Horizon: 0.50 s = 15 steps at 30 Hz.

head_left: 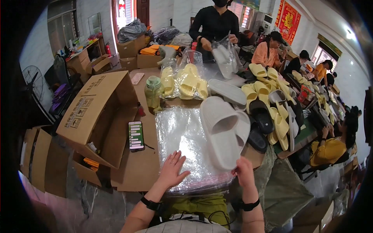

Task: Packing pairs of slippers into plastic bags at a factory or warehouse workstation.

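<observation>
A stack of clear plastic bags (182, 136) lies in front of me on the cardboard-covered table. My left hand (173, 170) rests flat on the stack, fingers spread, holding nothing. At the stack's right side, my right hand (244, 171) is closed, its fingertips pinching the heel edge of a light grey slipper (219, 141). This slipper covers part of the bags, with its toe pointing away from me. A second light grey slipper (244, 130) shows partly behind it. Another grey slipper (227, 91) lies sole up beyond the pair.
Black slippers (261, 116) and yellow slippers (281, 124) are heaped at right. Bagged yellow slippers (189, 83) and a green-lidded jar (154, 93) stand beyond the bags. At left are a phone (136, 136) and an open carton (97, 112). A person opposite holds a bagged slipper (223, 58).
</observation>
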### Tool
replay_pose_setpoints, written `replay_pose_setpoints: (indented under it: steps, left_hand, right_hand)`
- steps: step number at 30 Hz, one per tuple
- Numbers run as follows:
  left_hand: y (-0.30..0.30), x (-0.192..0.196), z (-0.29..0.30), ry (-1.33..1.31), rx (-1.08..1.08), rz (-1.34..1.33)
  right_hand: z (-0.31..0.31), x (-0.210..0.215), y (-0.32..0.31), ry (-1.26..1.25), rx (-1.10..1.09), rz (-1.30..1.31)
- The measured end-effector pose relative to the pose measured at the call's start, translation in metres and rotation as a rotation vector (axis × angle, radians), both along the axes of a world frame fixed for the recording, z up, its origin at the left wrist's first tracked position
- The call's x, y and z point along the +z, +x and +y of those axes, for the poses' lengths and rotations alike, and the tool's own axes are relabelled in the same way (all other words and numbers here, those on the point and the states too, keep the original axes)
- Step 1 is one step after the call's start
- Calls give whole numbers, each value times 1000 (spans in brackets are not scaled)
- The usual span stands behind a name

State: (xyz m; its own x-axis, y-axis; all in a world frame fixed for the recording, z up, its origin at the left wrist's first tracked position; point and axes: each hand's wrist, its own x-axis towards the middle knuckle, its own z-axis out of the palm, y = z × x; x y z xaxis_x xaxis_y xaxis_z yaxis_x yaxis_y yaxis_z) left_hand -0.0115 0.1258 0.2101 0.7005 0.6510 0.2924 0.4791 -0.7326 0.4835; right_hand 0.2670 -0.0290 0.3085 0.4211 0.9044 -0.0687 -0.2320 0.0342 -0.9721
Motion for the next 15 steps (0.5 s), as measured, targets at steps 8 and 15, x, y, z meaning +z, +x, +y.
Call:
replay_pose_setpoints:
  steps: [8,15]
  left_hand:
    - [3,4,-1,36,4,15]
    - [0,3,-1,59,10,20]
  right_hand:
    - [4,-55,-37,-415,266,-140]
    - [38,-21,-34,-353,-138,-1231]
